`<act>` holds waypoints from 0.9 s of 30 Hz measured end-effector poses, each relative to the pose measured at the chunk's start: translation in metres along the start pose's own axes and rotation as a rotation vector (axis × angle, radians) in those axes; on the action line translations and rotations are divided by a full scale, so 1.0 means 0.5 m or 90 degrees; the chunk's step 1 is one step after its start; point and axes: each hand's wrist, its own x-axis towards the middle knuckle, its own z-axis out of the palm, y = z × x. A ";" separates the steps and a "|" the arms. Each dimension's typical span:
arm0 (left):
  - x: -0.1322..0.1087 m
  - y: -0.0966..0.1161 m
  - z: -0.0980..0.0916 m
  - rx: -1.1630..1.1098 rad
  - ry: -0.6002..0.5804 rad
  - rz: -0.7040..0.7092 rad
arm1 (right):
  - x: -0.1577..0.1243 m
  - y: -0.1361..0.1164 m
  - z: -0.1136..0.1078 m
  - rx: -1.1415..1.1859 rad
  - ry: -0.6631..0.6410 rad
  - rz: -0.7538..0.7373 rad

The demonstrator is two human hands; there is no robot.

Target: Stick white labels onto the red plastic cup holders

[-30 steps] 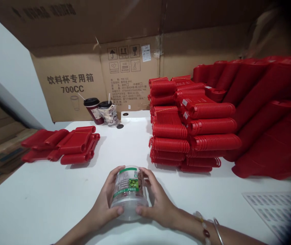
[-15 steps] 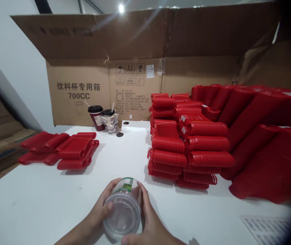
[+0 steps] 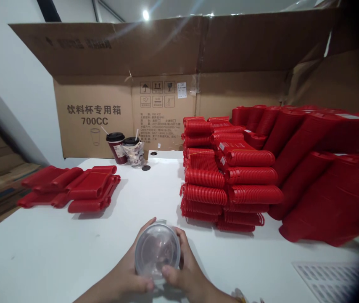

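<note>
A big cardboard box (image 3: 94, 122) stands ahead of the grip, printed "饮料杯专用箱 700CC". On the white table (image 3: 40, 244), red plastic stacks (image 3: 249, 176) rise ahead and to the right (too many to count), a smaller red pile (image 3: 72, 187) lies ahead and to the left, and two lidded drink cups (image 3: 115, 147) stand well ahead against the box. Together, the left hand (image 3: 122, 280) and right hand (image 3: 186, 273) hold one clear round plastic tub (image 3: 157, 252), pressing in from either side with fingers curled around it.
</note>
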 end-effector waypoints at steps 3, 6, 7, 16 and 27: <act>-0.004 0.000 0.006 -0.009 -0.035 0.015 | -0.001 0.006 0.000 0.021 -0.034 -0.014; -0.008 0.002 0.004 0.013 -0.064 0.019 | -0.004 0.007 0.000 0.056 -0.060 -0.018; -0.009 0.001 0.004 0.018 -0.061 0.017 | -0.004 0.007 0.001 0.062 -0.062 -0.018; -0.006 0.005 -0.010 0.268 0.074 0.073 | -0.004 -0.016 -0.001 -0.080 -0.073 -0.001; 0.006 0.052 -0.034 0.998 0.135 0.471 | -0.001 -0.109 -0.007 -0.905 0.043 -0.599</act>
